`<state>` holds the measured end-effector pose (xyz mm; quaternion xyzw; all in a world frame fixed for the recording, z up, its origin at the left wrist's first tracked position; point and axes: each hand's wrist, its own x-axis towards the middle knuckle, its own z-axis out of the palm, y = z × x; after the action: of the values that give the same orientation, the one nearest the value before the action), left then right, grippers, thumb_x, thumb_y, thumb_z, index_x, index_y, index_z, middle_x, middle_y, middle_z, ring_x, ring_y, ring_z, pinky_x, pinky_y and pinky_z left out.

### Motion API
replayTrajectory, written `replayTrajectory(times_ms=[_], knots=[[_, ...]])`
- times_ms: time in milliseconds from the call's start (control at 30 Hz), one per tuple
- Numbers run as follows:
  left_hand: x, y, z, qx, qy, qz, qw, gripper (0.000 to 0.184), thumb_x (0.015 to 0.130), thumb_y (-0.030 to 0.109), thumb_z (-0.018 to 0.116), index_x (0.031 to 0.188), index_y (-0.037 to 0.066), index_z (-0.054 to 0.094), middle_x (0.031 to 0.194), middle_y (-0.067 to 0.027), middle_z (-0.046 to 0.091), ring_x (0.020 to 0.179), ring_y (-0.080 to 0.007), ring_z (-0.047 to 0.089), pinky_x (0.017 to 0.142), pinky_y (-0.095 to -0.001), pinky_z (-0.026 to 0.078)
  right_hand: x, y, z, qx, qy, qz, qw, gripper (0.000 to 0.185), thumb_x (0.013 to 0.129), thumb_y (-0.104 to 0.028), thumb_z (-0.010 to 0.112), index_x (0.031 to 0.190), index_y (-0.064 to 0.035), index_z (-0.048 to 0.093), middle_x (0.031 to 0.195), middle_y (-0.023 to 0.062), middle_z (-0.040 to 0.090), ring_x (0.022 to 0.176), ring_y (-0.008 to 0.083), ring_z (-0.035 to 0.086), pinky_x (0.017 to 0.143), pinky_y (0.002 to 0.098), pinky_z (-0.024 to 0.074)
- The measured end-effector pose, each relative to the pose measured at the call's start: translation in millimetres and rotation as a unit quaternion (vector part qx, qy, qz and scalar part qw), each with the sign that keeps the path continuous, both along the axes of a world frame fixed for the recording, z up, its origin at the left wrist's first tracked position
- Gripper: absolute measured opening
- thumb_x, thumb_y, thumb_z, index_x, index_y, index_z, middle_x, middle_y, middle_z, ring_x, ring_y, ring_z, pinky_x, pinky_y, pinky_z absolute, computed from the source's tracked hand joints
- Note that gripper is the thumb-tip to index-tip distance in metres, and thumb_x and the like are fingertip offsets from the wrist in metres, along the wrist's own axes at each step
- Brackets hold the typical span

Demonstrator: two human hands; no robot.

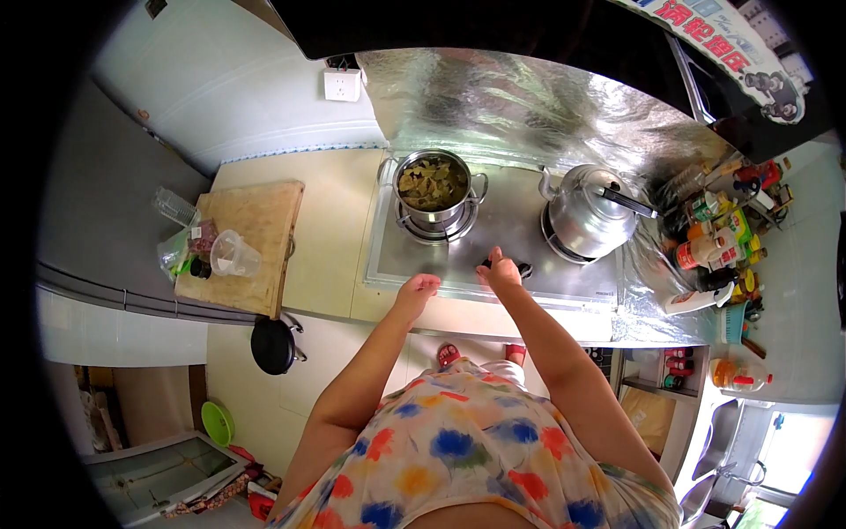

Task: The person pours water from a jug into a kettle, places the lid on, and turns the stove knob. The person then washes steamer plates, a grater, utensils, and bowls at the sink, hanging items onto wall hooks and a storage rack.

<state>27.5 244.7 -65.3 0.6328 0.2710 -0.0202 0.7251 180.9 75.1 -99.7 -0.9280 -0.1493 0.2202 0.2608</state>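
Note:
My right hand (500, 271) is at the front of the steel gas stove (493, 212), its fingers closed around or against a black control knob (525, 270). My left hand (418, 289) hovers near the stove's front left edge, fingers curled loosely with nothing visible in them. Behind it, a steel pot (434, 209) with two handles stands on the left burner; leaves in dark liquid fill it. A large metal kettle (589, 212) with a black handle sits on the right burner. No flame can be made out.
On the left counter, a wooden board (256, 212) holds a clear plastic cup (234, 254) and bags. Bottles (701, 251) and seasonings crowd the right side. A black round lid or pan (273, 345) hangs below the board. The range hood (493, 35) overhangs the stove.

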Motion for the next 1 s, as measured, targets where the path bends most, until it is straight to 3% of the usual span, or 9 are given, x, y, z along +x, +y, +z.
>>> replayTrajectory(times_ms=[467, 567, 667, 1000], knots=[[-1, 1, -3, -0.002, -0.004, -0.003, 1.000, 0.012, 0.084, 0.009, 0.056, 0.095, 0.004, 0.058, 0.085, -0.0010, 0.058, 0.077, -0.0100, 0.051, 0.073, -0.0221, 0.042, 0, 5, 4, -0.046, 0.000, -0.011, 0.999, 0.047, 0.073, -0.038, 0.067, 0.100, -0.0078, 0.044, 0.088, 0.0167, 0.062, 0.084, 0.0345, 0.060, 0.073, 0.0407, 0.0467], [-2, 6, -18, 0.006, -0.019, -0.028, 0.999, 0.016, 0.085, 0.019, 0.058, 0.099, 0.012, 0.058, 0.089, 0.0044, 0.060, 0.078, -0.0059, 0.051, 0.068, -0.0208, 0.038, 0, 5, 5, -0.044, 0.001, -0.011, 0.999, 0.047, 0.073, -0.038, 0.068, 0.100, -0.0078, 0.044, 0.088, 0.0167, 0.062, 0.084, 0.0344, 0.060, 0.073, 0.0406, 0.0468], [0, 2, -5, -0.005, -0.010, -0.003, 1.000, 0.012, 0.085, 0.010, 0.056, 0.095, 0.004, 0.058, 0.085, -0.0013, 0.058, 0.078, -0.0101, 0.052, 0.073, -0.0224, 0.043, 1, 5, 4, -0.040, 0.001, -0.014, 0.999, 0.045, 0.072, -0.036, 0.068, 0.099, -0.0080, 0.044, 0.088, 0.0172, 0.062, 0.085, 0.0347, 0.060, 0.073, 0.0409, 0.0467], [0, 1, -1, -0.003, -0.005, 0.000, 1.000, 0.011, 0.084, 0.009, 0.056, 0.094, 0.005, 0.058, 0.084, -0.0007, 0.058, 0.076, -0.0094, 0.051, 0.072, -0.0219, 0.043, 1, 5, -4, -0.012, -0.009, -0.016, 1.000, 0.041, 0.070, -0.029, 0.064, 0.099, -0.0080, 0.045, 0.088, 0.0187, 0.061, 0.086, 0.0356, 0.059, 0.076, 0.0417, 0.0464]])
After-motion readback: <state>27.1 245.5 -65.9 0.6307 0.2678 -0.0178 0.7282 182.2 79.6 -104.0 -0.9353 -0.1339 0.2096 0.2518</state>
